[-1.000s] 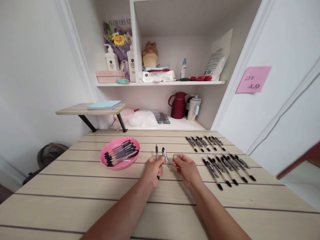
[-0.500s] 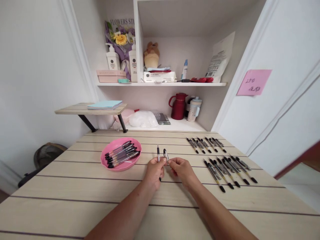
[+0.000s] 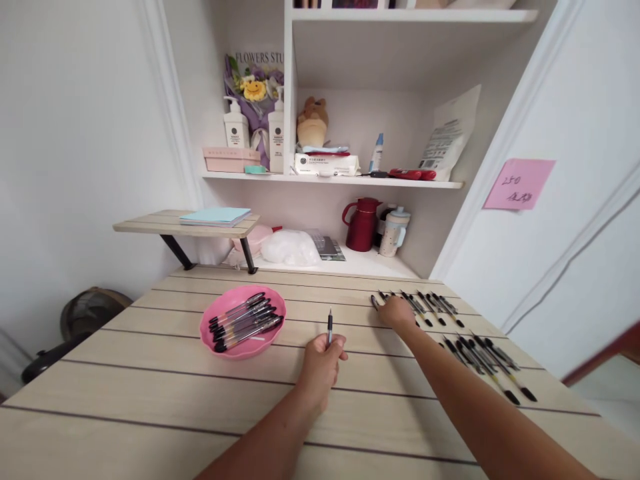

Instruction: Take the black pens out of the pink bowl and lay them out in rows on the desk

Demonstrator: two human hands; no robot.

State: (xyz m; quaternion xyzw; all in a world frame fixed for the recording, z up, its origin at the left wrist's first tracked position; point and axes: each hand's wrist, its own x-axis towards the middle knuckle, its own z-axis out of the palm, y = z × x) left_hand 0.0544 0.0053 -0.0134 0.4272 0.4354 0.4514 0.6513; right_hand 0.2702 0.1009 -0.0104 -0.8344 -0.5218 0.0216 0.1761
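Observation:
My left hand [image 3: 324, 360] is closed around an uncapped pen [image 3: 330, 323], its bare tip pointing up and away from me. At the left end of the back row of pens [image 3: 436, 303], my right hand [image 3: 399, 313] pinches a black pen cap [image 3: 375, 302] with a clip. That hand is low over the table and covers part of the row. Nearer to me on the right lies a second row of pens [image 3: 493, 363], partly hidden by my right forearm. Several capped pens [image 3: 245, 323] lie side by side in the pink bowl [image 3: 207, 313] on the left.
A small wooden riser [image 3: 145, 223] with blue paper [image 3: 215, 216] stands at the back left of the slatted table [image 3: 250, 407]. Behind the table are a red jug [image 3: 362, 227], a light cup [image 3: 395, 232] and a plastic bag [image 3: 290, 248].
My right hand has moved right, away from my left hand, taking the cap to the back row of pens. My left hand still holds the pen. The view has tilted up slightly.

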